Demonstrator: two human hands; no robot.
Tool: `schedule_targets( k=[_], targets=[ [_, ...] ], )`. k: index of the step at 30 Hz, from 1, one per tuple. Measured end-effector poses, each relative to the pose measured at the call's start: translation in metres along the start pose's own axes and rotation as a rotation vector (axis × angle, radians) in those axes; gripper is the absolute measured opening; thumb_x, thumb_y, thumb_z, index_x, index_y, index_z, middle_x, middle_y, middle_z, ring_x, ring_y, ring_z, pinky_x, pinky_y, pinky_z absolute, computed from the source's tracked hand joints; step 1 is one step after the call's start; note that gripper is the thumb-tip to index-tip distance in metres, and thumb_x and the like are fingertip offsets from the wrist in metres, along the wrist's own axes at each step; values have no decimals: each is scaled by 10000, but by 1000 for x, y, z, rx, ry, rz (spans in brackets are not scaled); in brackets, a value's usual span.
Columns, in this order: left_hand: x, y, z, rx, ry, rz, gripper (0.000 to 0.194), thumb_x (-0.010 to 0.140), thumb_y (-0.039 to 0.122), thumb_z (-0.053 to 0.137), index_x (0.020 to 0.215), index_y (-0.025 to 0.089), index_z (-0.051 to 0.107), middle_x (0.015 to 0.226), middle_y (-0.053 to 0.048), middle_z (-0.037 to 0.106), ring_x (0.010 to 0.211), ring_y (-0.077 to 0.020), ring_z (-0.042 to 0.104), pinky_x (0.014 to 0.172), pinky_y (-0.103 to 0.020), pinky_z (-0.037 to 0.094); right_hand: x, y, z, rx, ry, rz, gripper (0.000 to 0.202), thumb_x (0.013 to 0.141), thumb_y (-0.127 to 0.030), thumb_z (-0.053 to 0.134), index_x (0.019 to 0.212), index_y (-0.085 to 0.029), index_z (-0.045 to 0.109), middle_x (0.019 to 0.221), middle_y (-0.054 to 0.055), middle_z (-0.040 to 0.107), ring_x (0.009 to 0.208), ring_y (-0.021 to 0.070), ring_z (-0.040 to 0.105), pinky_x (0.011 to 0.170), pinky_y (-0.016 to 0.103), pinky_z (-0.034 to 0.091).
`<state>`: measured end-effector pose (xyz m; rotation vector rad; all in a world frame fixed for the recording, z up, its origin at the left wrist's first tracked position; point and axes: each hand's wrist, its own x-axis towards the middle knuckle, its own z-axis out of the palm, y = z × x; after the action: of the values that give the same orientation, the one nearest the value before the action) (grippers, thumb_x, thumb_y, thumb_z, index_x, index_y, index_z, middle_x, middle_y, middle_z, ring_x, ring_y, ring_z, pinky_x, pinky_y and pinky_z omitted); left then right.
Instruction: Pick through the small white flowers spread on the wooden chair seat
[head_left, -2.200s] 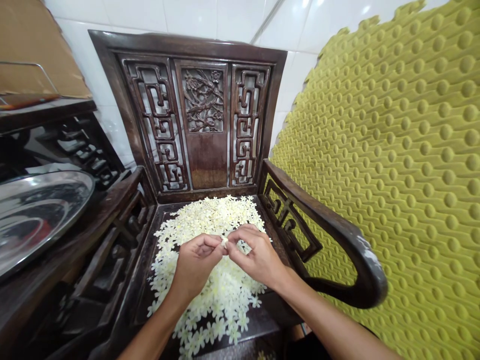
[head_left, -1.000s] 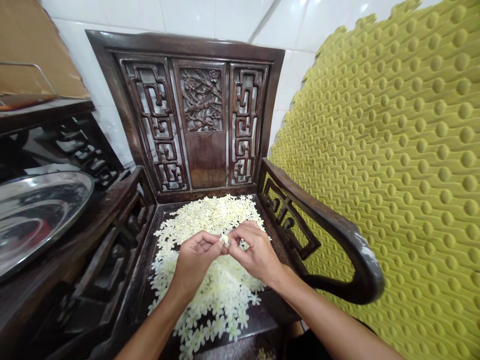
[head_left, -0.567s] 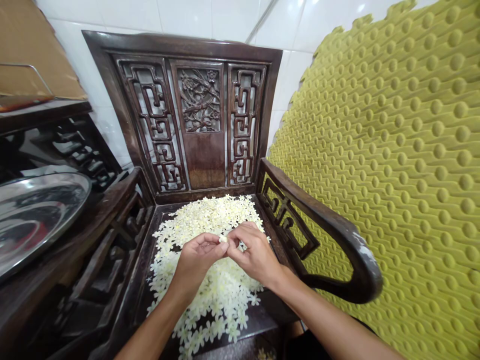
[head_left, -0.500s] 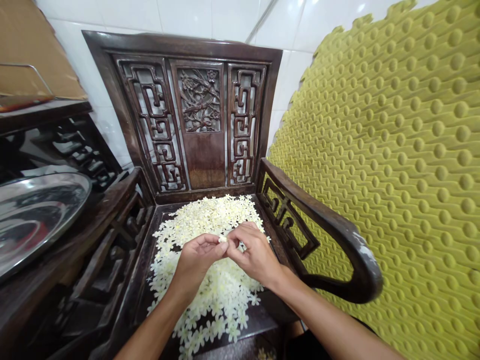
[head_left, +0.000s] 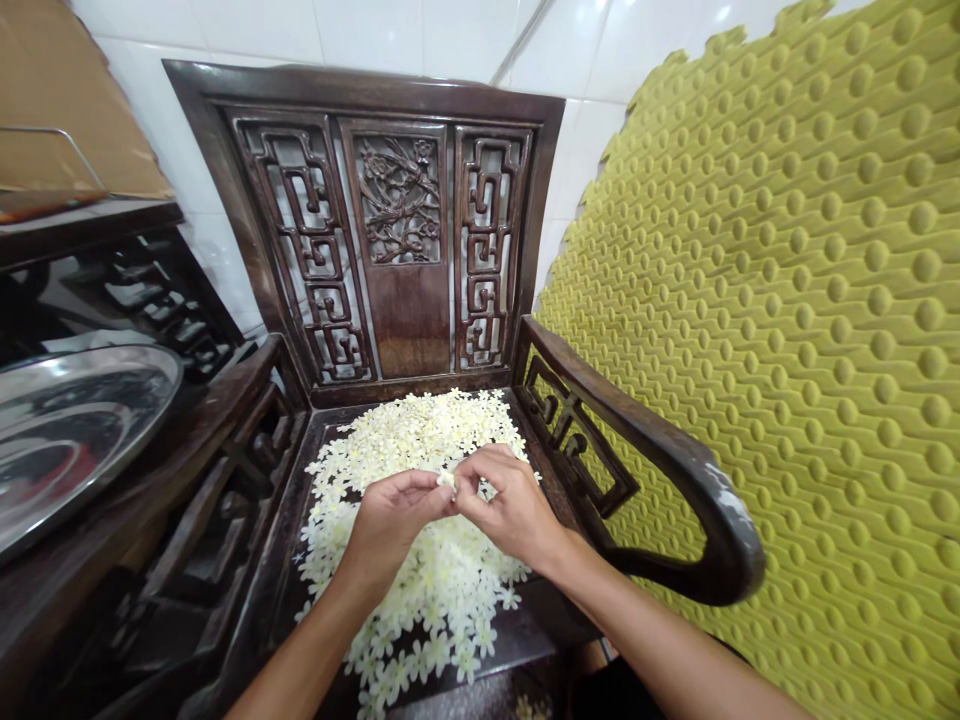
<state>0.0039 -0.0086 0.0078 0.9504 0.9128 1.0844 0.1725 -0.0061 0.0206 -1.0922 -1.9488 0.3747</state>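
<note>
Hardly any shift vs 2.2 s ago: left hand and right hand keep meeting over the pile, the blossom between their fingertips looks turned, and the view has swung slightly right.

Left to right now: brown board top left, behind a bent wire. Below it, round shiny metal tray, cut by the frame edge, reddish patch in it — reflection or print, can't tell. Next, the chair's left armrest, dark wood. Then the chair back: 3 carved panels, white tile wall behind.

Seat carries the flower pile, pale 5-petal blooms, looser toward the front edge. Left hand: narrow pinch, thumb and fingers on the blossom. Right hand: also a narrow pinch, tips at the same bloom — exact contact hidden.

Far right: curved right armrest, finish worn at its end, then yellow-green bumpy mat.
</note>
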Motion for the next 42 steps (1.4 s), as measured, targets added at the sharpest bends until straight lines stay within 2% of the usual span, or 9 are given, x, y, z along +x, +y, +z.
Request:
schedule_targets(
  k=[5, 10, 13, 16, 19, 22, 33, 38, 42],
  targets=[
    [1, 1, 0, 88, 41, 53, 153, 732, 270, 800, 730, 137, 724, 671, -20, 738, 664, -140, 684, 740, -263, 569, 0, -2, 0, 26, -28, 19, 162, 833, -91, 572, 708, -191, 600, 666, -31, 614, 649, 135, 561, 755, 296, 390],
    [4, 1, -2, 54, 182, 40, 194, 690, 274, 825, 721, 147, 682, 642, 1, 729, 649, -162, 724, 728, -263, 565, 2, 5, -2, -7, 38, 109, 149, 791, -77, 571, 689, -185, 570, 653, -36, 596, 650, 132, 558, 702, 263, 392],
    [6, 0, -3, 48, 262, 36, 207, 673, 280, 832, 735, 147, 686, 646, 3, 733, 642, -166, 731, 716, -259, 566, 3, 12, -4, -40, -53, 193, 180, 786, -67, 566, 648, -182, 563, 615, -40, 589, 585, 116, 538, 605, 234, 371],
    [6, 1, -3, 45, 291, 34, 212, 659, 279, 840, 737, 149, 692, 629, 4, 730, 636, -162, 729, 696, -246, 562, 2, 12, -6, -104, -110, 228, 229, 851, -122, 581, 629, -178, 581, 575, -33, 584, 538, 115, 515, 560, 237, 355],
    [5, 2, -2, 47, 257, 40, 210, 662, 287, 838, 731, 147, 698, 629, -5, 732, 640, -162, 724, 716, -257, 567, 2, 5, -5, -28, -76, 167, 159, 926, -207, 586, 797, -181, 674, 710, 5, 669, 651, 142, 592, 642, 256, 429],
    [4, 2, -2, 83, 169, 36, 212, 670, 302, 834, 732, 138, 716, 666, -33, 747, 664, -175, 723, 734, -280, 573, 2, -1, -3, 89, -74, 105, 105, 935, -232, 609, 942, -196, 708, 852, 34, 717, 775, 164, 644, 734, 284, 479],
    [0, 0, -3, 121, 14, 24, 206, 746, 323, 799, 820, 134, 767, 791, -84, 782, 769, -197, 730, 829, -326, 576, 1, 2, -4, 33, -50, 57, 114, 862, -127, 626, 792, -190, 691, 700, -16, 674, 682, 144, 612, 730, 290, 438],
    [0, -1, -3, 88, 25, 7, 218, 731, 334, 814, 814, 137, 772, 784, -78, 784, 757, -197, 736, 824, -328, 587, 1, 3, -4, 169, -51, 153, 143, 822, -90, 589, 772, -181, 687, 716, -9, 675, 681, 138, 603, 679, 255, 459],
    [0, -1, -3, 85, 23, 10, 212, 737, 331, 814, 819, 141, 770, 776, -75, 788, 756, -189, 735, 824, -319, 588, 1, 6, -2, 326, -61, 251, 134, 822, -121, 578, 779, -171, 695, 718, -6, 665, 690, 136, 597, 663, 240, 469]
  ],
)
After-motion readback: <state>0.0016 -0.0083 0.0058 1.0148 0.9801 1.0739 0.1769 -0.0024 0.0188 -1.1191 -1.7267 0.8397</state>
